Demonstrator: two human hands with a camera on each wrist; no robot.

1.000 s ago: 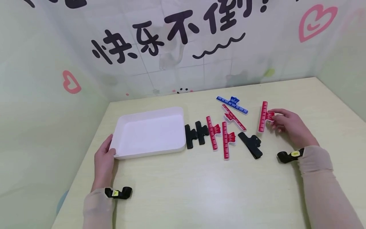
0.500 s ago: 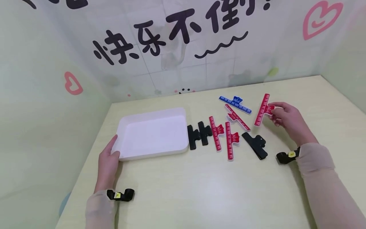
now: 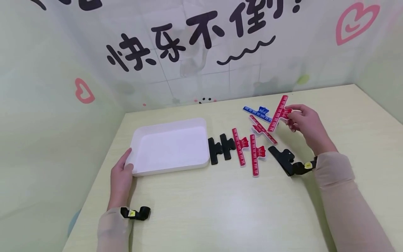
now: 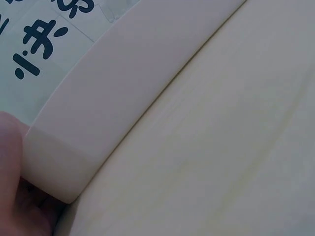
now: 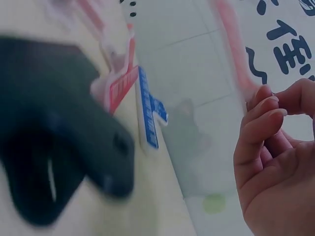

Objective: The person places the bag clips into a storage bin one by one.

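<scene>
Where right hand (image 3: 306,125) pinches, red clip (image 3: 278,113) protrudes

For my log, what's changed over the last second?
The right hand moved leftward and up the head view with the red piano-key clip it already held, which now slants more and partly hides the blue piano-key clip. The left hand still holds the white tray; the black clips and other red clips stayed put.

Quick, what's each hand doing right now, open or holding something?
Left hand: holding the white tray by its near left corner.
Right hand: pinching a red clip.
</scene>
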